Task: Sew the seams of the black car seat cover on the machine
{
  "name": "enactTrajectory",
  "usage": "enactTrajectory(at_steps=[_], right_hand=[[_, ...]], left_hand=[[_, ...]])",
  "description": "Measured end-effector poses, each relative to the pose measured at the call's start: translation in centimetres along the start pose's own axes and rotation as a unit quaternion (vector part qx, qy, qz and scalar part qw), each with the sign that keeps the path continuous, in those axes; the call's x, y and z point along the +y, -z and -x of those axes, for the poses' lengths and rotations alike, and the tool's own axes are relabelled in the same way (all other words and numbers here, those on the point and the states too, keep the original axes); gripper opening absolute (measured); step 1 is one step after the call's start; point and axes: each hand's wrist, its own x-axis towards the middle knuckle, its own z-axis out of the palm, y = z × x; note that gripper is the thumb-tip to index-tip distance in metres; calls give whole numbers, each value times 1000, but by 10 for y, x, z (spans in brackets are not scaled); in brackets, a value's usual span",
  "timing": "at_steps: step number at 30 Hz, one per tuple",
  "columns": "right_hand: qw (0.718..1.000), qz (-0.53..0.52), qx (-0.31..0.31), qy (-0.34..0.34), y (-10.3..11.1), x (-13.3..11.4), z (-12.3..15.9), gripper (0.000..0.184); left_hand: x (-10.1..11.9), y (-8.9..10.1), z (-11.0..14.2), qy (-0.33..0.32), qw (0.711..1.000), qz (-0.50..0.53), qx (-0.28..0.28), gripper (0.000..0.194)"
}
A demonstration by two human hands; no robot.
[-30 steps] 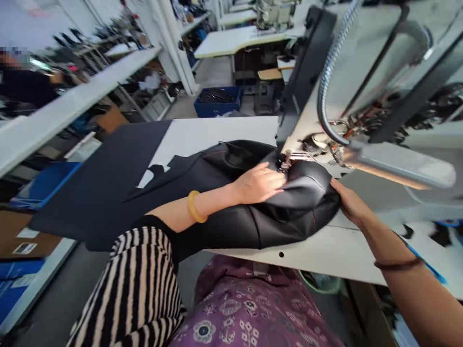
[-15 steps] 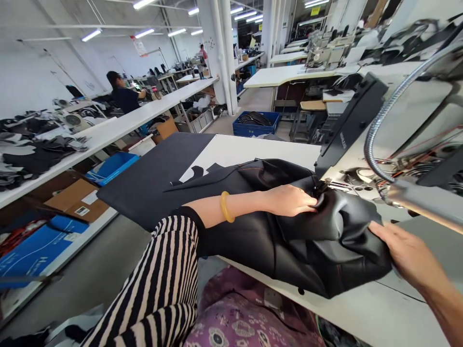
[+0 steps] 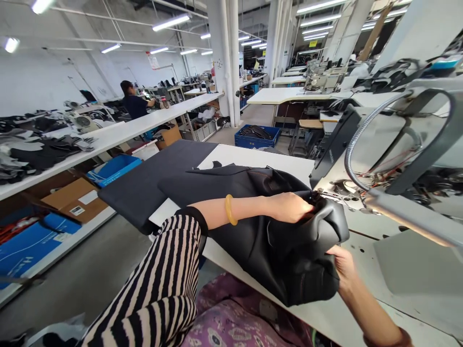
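A large piece of black leather-like material (image 3: 249,241) with reddish stitch lines lies bunched across the white sewing table (image 3: 235,270). My left hand (image 3: 291,207) is closed on a fold of it, close to the needle area of the sewing machine (image 3: 334,193). A yellow bangle (image 3: 230,210) circles that wrist. On the right side of the bundle, my right hand (image 3: 342,262) grips the material's edge, its fingertips partly hidden behind folds. Part of the material lies under the machine head, where the needle and foot are hard to make out.
A black padded board (image 3: 144,178) covers the table's left end. Beyond stands a blue crate (image 3: 257,137) with dark pieces. Along the left runs a long white bench (image 3: 155,115) with cartons below; a person (image 3: 135,103) sits behind it. A metal hose (image 3: 356,140) curves over the machine.
My right hand has moved left and inward with the material, which is bunched closer together. My left hand stays near the machine head. The view has shifted somewhat.
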Motion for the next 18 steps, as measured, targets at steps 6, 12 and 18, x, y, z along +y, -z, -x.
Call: enactTrajectory(at_steps=[6,12,18], right_hand=[[995,-23,38,91,-45,-7,-2,57],[987,-91,53,124,-58,-5,3,64],[981,-73,28,176,-48,14,-1,56]], left_hand=[[9,8,-7,-18,1000,-21,1,21],[21,10,-15,-25,999,-39,-9,31],[24,5,-21,-15,999,-45,27,34]])
